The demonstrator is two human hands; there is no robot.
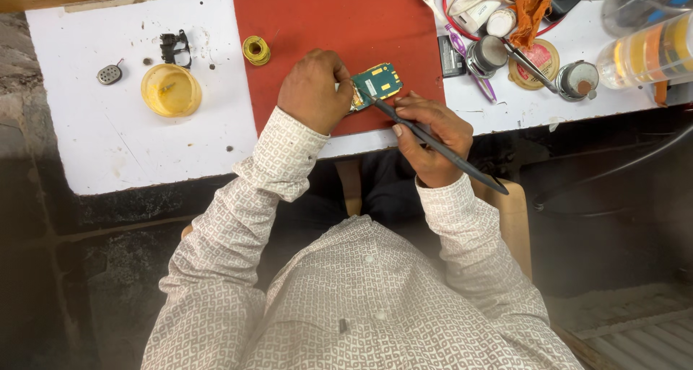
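A small green circuit board (378, 82) with gold pads lies on a red mat (339, 23) near the table's front edge. My left hand (314, 92) grips the board's left end and holds it down. My right hand (427, 137) holds a long thin black tool (440, 148) like a pen, its tip touching the board's lower edge. The tool's tail slants down to the right past my wrist.
A spool of yellow wire (255, 49) sits on the mat's left side. On the white table (108, 139) lie a yellow dish (171, 90), a black plastic part (175, 46) and a small speaker (110, 74). At the right stand round tins (577, 80), tweezers, cables and clear bottles (650, 49).
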